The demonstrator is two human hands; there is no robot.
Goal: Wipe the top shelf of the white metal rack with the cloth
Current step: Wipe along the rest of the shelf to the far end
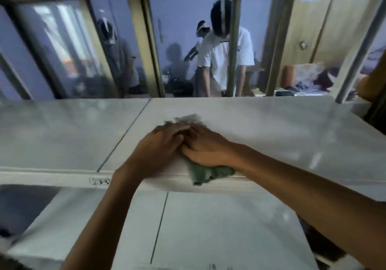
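Observation:
The white metal rack's top shelf (271, 136) stretches across the middle of the view, with a seam running through its left part. A green cloth (208, 173) lies on it near the front edge, one end hanging over the rim and another end poking out beyond my fingers. My right hand (205, 148) presses flat on the cloth. My left hand (160, 146) lies beside it, its fingers overlapping the right hand's fingers on the cloth. Most of the cloth is hidden under both hands.
A lower white shelf (208, 223) shows below the front rail (52, 177). Behind the rack is a window with vertical bars (234, 40). A person in a white shirt (225, 60) bends over beyond the glass. A white rack post (355, 56) rises at the right.

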